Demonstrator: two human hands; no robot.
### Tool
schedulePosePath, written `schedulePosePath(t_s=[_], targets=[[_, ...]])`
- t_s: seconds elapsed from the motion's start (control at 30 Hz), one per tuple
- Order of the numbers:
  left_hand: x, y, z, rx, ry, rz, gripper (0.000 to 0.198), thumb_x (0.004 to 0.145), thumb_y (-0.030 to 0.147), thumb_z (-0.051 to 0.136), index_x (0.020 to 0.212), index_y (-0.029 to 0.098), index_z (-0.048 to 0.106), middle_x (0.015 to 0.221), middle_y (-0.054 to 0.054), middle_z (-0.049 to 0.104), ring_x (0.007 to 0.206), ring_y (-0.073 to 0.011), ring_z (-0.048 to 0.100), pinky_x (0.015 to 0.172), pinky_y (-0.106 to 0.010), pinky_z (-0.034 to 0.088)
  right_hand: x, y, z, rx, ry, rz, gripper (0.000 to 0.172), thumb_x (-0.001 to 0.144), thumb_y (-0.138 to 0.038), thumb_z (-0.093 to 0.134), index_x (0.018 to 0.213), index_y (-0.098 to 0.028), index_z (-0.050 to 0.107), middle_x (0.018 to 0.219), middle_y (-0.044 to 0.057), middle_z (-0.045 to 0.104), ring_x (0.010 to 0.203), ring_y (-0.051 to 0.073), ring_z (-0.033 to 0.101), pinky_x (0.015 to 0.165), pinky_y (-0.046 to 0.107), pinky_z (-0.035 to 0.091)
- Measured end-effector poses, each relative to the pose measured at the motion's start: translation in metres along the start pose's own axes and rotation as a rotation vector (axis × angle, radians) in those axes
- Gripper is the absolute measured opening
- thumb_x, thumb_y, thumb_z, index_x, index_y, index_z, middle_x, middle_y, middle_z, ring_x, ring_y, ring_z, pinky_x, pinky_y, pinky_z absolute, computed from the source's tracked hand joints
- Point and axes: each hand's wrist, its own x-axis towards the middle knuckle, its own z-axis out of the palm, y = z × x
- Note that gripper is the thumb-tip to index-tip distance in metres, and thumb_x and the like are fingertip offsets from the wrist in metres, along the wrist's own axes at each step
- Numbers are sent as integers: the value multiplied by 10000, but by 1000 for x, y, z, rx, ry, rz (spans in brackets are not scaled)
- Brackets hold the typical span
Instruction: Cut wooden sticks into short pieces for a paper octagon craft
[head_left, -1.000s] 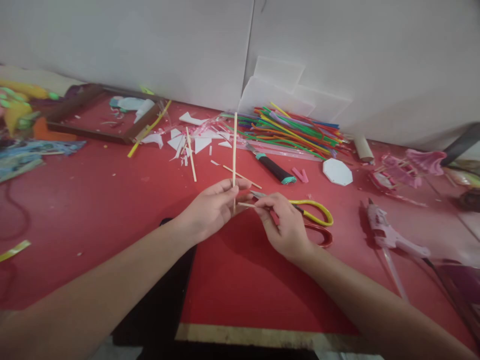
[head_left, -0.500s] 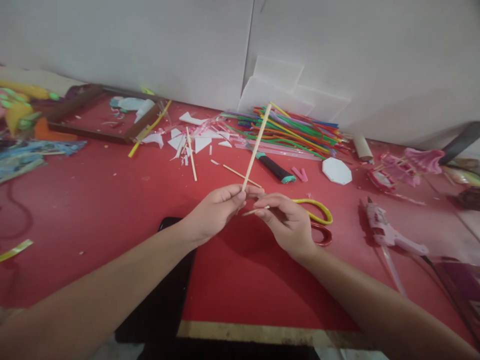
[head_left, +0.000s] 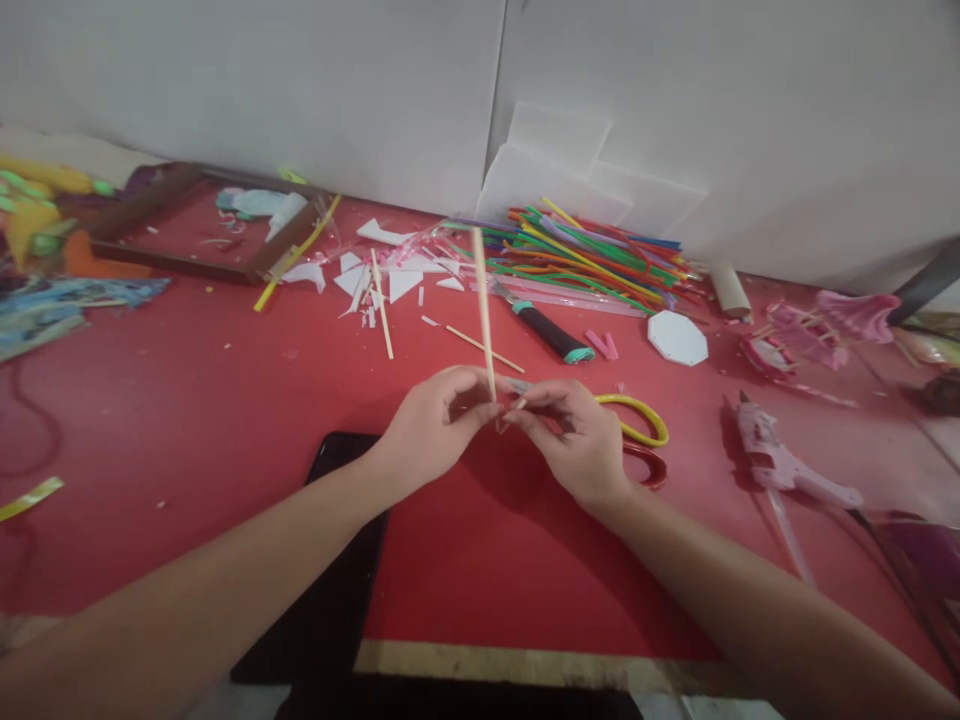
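Between thumb and fingers, my left hand point(head_left: 431, 425) pinches a thin wooden stick point(head_left: 482, 300) that stands nearly upright. My right hand point(head_left: 581, 440) is closed close beside it, pinching a short piece of wooden stick point(head_left: 519, 404) at the fingertips. The fingertips of both hands almost meet at the lower end of the long stick; whether the two pieces touch I cannot tell. Partly behind my right hand lie scissors with a yellow and a red handle loop point(head_left: 649, 420). Beyond my hands, a loose wooden stick point(head_left: 487, 350) rests on the red table point(head_left: 480, 560).
A black and teal cutter point(head_left: 555, 333) lies in front of a pile of coloured pipe cleaners point(head_left: 600, 260). White paper scraps point(head_left: 405, 285), a white octagon point(head_left: 677, 338), a pink glue gun point(head_left: 787, 460) and a brown frame point(head_left: 176, 262) surround the work area. A dark flat device point(head_left: 330, 560) sits below my left forearm.
The long stick has swung from leaning right to nearly upright, tipped slightly left. My right fingertips have brought the short stick piece closer to my left hand.
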Motion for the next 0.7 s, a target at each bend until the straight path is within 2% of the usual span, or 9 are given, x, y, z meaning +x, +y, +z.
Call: schedulePosePath(t_s=[0.13,0.2,0.33,0.43,0.57,0.7], targets=[[-1,1,0,147,30,47,141,832,139,628,932,214,694,844,-34,705,754,-163,658,697,-242,489,2,0,0,-101,-80,-16,176,825,-262,675,979,-240,593,856,2,731,802,167,719,737,295,560],[-2,2,0,142,52,61,144,808,137,666,923,218,695,837,-30,706,757,-161,650,682,-229,474,3,0,0,-141,-122,-25,185,832,-241,658,1009,-243,602,867,0,737,803,165,716,736,296,556],[-2,2,0,41,71,48,132,764,127,718,862,214,701,799,-22,706,754,-161,637,673,-221,455,5,0,-2,-343,-158,-164,43,846,-252,650,857,-230,685,794,18,728,752,173,663,695,305,522],[-2,3,1,35,69,31,97,753,131,730,809,206,703,789,-25,708,737,-163,631,668,-228,451,7,0,-4,-417,-212,-242,114,871,-254,632,802,-229,720,724,8,718,685,162,598,687,315,480],[-2,6,1,119,53,55,83,765,134,720,804,206,708,785,-20,709,711,-151,625,657,-222,444,8,2,-4,-435,-196,-270,128,865,-286,643,796,-237,739,829,32,721,758,180,569,725,346,469],[-2,7,1,110,50,50,85,757,126,721,774,208,713,762,-16,711,687,-151,623,647,-224,445,8,3,-3,-433,-211,-269,126,863,-249,632,798,-240,740,835,45,704,782,195,555,725,356,481]])
